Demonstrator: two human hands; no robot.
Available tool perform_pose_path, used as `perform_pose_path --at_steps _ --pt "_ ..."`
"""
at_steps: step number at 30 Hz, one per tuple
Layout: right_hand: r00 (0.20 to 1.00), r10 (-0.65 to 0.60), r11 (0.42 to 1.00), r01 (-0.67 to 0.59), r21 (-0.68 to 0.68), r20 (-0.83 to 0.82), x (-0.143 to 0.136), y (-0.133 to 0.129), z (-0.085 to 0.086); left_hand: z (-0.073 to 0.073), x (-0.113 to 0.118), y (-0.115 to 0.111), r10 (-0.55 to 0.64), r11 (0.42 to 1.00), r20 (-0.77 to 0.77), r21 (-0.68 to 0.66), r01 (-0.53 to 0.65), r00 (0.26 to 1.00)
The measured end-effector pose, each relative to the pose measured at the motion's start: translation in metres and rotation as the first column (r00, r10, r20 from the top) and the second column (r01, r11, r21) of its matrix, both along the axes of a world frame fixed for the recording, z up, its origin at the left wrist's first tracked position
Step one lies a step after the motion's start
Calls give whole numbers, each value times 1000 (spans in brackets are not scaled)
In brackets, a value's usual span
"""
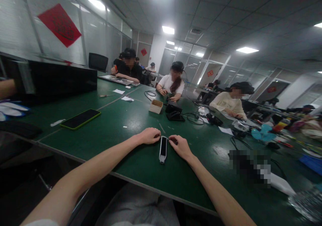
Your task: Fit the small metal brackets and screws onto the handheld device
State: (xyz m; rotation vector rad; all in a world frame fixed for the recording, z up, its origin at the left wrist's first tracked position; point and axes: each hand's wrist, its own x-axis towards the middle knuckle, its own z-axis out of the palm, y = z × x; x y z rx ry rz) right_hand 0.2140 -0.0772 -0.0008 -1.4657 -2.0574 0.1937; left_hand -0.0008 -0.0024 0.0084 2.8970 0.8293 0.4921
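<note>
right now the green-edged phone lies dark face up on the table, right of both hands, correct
The side is wrong: the head view shows the green-edged phone to the left of the left hand. It does lie on the table dark face up.

A whitish short sleeve [41, 223] shows at the lower edge of my view, its hem crossing my left arm [100, 164] above the elbow. Below that hem the arm is bare and slim, narrowing towards the wrist. My right forearm [213, 182] is bare too, as are my left hand [150, 135] and right hand [179, 146]. Soft grey cloth [136, 204], loosely creased, covers my lap, its finer details lost in shadow.
</note>
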Motion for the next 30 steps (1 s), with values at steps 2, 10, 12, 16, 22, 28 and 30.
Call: perform_pose_path --at_steps 2,10,12,16,22,28,30 --pt "1000 4 1000 -4 0 -10 1 1 -2 1 0 0 1 1000 0 0 -1 1000" --pt "999 15 1000 -16 -17 -31 -1 0 0 -1 0 2 -3 1000 10 -8 3 1000" --pt "1000 13 1000 -13 -17 -28 -2 0 0 -2 0 2 -2 1000 14 -6 2 1000" --pt "1000 8 1000 -9 -11 -14 -4 -1 2 -1 0 2 -1 1000 6 1 1 1000" --pt "1000 22 1000 -22 1 1 -5 0 4 0 1 1 6 1000 4 -7 -6 1000" --pt "1000 29 999 -29 15 -6 -3 4 0 -1 2 2 10 1000 8 -7 -10 1000" --pt "1000 22 999 -21 26 -9 -3 5 -2 -1 2 2 10 1000 7 -8 -10 1000"
